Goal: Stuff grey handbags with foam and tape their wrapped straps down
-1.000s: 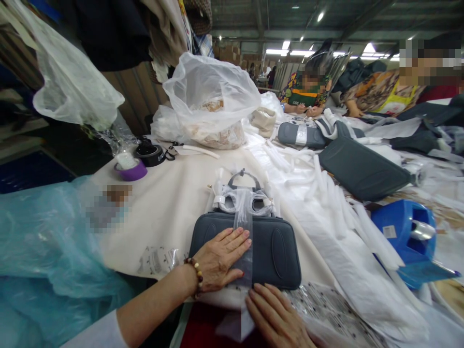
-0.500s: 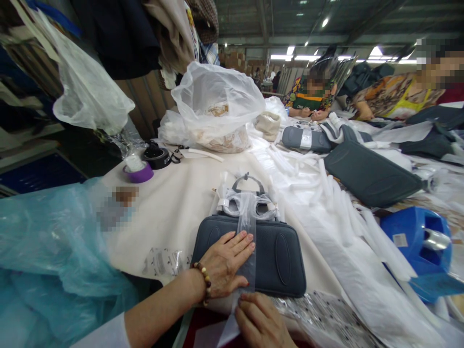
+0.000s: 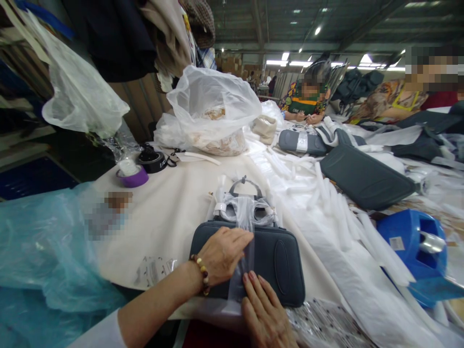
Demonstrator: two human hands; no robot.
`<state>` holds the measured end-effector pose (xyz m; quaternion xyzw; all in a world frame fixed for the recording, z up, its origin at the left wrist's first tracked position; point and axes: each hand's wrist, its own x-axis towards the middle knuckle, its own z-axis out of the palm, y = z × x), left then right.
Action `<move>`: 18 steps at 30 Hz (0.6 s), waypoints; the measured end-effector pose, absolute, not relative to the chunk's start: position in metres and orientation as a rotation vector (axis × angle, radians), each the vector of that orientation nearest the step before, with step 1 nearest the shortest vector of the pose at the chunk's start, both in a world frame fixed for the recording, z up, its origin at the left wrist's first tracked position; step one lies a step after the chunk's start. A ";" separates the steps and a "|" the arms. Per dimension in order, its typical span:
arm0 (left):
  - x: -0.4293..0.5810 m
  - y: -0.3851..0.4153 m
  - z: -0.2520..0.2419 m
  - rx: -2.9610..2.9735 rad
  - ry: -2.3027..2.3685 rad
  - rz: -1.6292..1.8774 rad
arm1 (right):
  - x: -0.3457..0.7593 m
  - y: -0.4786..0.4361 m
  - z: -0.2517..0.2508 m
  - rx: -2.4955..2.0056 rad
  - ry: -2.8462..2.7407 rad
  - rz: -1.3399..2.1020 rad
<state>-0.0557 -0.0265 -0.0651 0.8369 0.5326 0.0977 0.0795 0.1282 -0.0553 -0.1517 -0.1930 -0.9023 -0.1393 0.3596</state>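
Note:
A dark blue-grey zipped bag [image 3: 270,261] lies flat on the cream-covered table, its handle [image 3: 243,186] and wrapped straps pointing away from me. A translucent plastic strip [image 3: 247,256] runs down the middle of the bag from the straps to the near edge. My left hand [image 3: 222,251], with a beaded bracelet [image 3: 201,270] on its wrist, rests on the left half of the bag, its fingers outstretched at the strip. Closer to me, my right hand [image 3: 266,309] lies with straightened fingers on the strip's lower part and the bag.
Purple tape [image 3: 132,177] and a black roll [image 3: 152,160] sit at the left. Behind is a large clear plastic bag [image 3: 217,116]. White foam tubes [image 3: 337,208], a blue tape dispenser [image 3: 409,246] and another dark bag [image 3: 366,176] occupy the right. Two people work at the back.
My right hand has let go of the strip's end below the bag and moved up to lie on the bag's near part. My left hand has shifted slightly, its fingers less spread.

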 end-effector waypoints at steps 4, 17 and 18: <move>-0.054 0.011 -0.052 2.465 1.750 0.059 | 0.124 -0.053 -0.155 -0.494 -2.238 -0.392; -0.057 0.054 -0.042 2.416 1.681 -0.396 | 0.120 -0.052 -0.163 -0.506 -2.189 -0.387; -0.057 0.055 -0.041 2.413 1.685 -0.413 | 0.120 -0.053 -0.160 -0.517 -2.181 -0.376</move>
